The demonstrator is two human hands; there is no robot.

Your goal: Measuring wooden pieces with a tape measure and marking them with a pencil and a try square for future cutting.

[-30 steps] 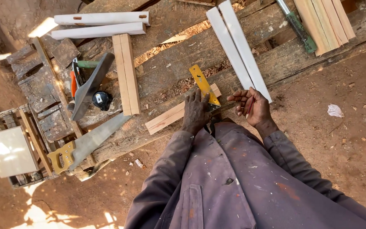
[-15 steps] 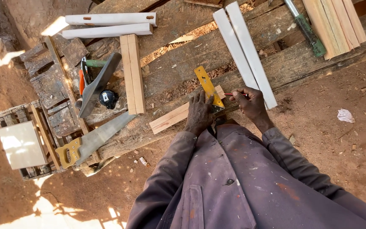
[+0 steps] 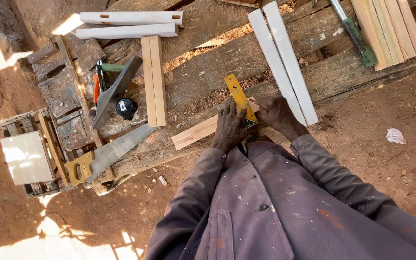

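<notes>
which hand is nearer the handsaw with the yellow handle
Left. The left hand presses on the yellow square, on the side toward the handsaw lying off to its left. The right hand is beyond the square, farther away.

Tight at the near bench edge, open boards beyond

Your left hand [image 3: 228, 127] and right hand [image 3: 274, 113] crowd the yellow square [image 3: 240, 98] and wood strip [image 3: 196, 132]. To your right, two white slats [image 3: 285, 67] block the way; to your left stand paired wood blocks [image 3: 154, 79], with the handsaw [image 3: 104, 156] nearer. Bare planks lie between blocks and slats
</notes>
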